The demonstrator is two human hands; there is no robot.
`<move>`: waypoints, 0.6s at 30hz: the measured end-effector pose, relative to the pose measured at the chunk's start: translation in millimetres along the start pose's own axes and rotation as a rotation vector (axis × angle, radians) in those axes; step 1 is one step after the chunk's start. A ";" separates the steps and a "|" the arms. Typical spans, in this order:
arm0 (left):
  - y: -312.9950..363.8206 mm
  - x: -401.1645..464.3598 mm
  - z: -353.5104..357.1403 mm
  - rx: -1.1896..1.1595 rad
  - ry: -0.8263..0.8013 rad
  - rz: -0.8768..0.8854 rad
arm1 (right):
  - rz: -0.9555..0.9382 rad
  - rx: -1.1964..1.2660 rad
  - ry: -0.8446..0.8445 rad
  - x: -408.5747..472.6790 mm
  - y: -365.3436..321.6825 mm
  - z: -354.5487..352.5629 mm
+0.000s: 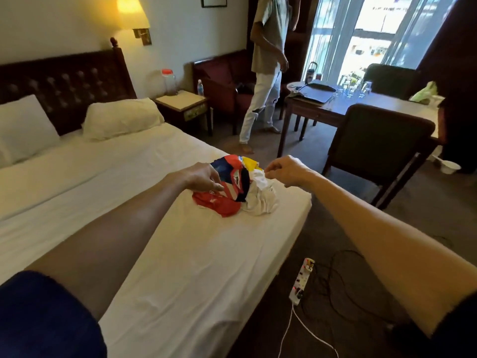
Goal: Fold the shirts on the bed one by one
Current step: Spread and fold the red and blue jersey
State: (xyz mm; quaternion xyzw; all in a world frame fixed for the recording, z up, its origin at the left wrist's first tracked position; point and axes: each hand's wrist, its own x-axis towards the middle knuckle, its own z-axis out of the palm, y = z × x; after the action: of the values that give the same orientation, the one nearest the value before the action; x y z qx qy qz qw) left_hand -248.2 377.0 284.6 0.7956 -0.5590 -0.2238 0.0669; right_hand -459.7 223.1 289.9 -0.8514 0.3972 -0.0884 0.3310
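Crumpled pile of red, blue, yellow and white shirts lay near the white-sheeted bed's right edge, left hand reached with loose fingers onto the red cloth, right hand pinched the white cloth.

2 pillows, nightstand, power strip on carpet, person nr table

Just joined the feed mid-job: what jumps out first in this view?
A bright crumpled pile of shirts, red, navy, yellow and white, sits near the right edge of the white bed. The left hand reaches onto the red and navy cloth while the right hand pinches the white shirt. Behind, another person stands by the table, and a power strip lies on the floor.
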 end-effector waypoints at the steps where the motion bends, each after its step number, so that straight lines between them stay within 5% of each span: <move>1: -9.9 19.6 -5.2 0.001 0.003 -0.012 | 0.003 0.010 -0.007 23.4 0.0 2.9; 18: -113.8 324.6 43.5 -0.070 0.046 -0.256 | 0.167 0.094 -0.339 341.9 121.9 124.8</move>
State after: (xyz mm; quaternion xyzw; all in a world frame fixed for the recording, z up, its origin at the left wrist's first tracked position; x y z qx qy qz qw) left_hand -79.9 126.5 113.9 0.8624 -0.4432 -0.2317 0.0784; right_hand -254.8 -23.3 78.7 -0.8016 0.4006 0.0654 0.4388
